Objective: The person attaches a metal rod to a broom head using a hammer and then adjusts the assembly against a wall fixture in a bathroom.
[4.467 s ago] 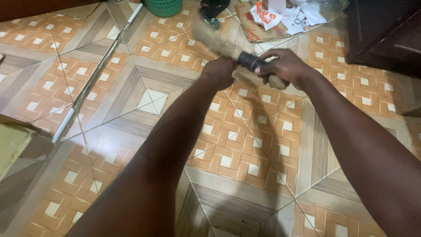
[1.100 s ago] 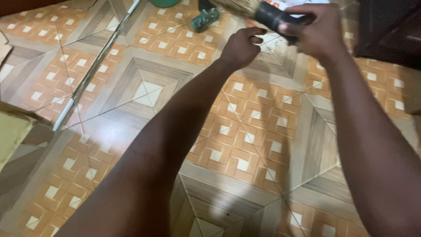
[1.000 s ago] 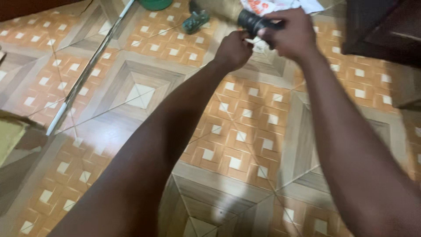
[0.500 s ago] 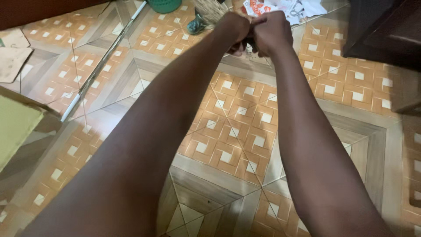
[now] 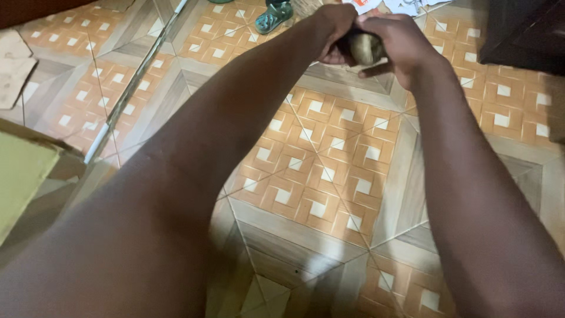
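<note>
Both clenched, left grip (image 5: 336, 29) and right grip (image 5: 400, 44), round the broom stub (image 5: 365, 48); could slip floorward if either loosens.

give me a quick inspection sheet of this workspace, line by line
surface: patterned tile floor, orange and beige squares with grey-brown bands
job's things: broom handle end, a tan stub held between both hands; bristles hidden
clutter: green sandal at top; papers at top edge; cardboard pieces at left; yellow-green box corner at left
hands: left hand and right hand both closed on the broom handle end, touching each other
cables: nothing seen; a thin white pipe lies across the floor
surroundings: dark wooden furniture at top right
</note>
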